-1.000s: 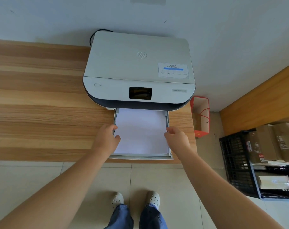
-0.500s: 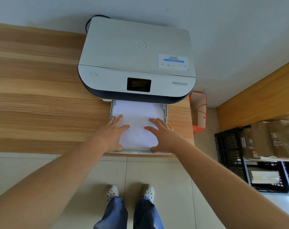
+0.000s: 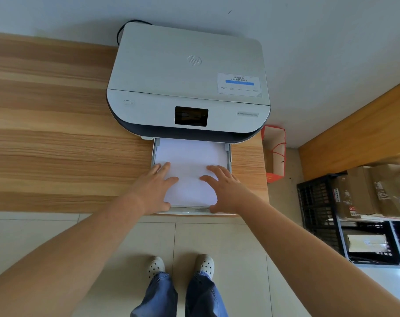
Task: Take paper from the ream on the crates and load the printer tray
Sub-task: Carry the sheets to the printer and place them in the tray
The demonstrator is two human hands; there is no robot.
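Two bare hands lie flat, fingers spread, on a stack of white paper sheets (image 3: 190, 165) that sits in the pale grey pull-out printer tray (image 3: 228, 154). The left hand (image 3: 156, 187) presses the sheets near the tray's left wall, its thumb angled toward the middle; the right hand (image 3: 224, 188) mirrors it near the right wall. Neither hand grips anything: both palms are open and rest on top of the paper, with a strip of bare sheet between the two thumbs. The heels of both hands reach the tray's near edge.

Just beyond the fingertips the tray runs under a white and dark grey desktop printer (image 3: 187, 88) with a small black screen (image 3: 191, 116) on its front panel. The printer stands on a striped light-wood counter (image 3: 57, 133) that stretches far to the left of the left hand. Right of the right hand, down on the floor, stands a red and white paper bag (image 3: 274, 154), and farther right black plastic crates (image 3: 318, 202) carry brown wrapped packages (image 3: 363, 191).
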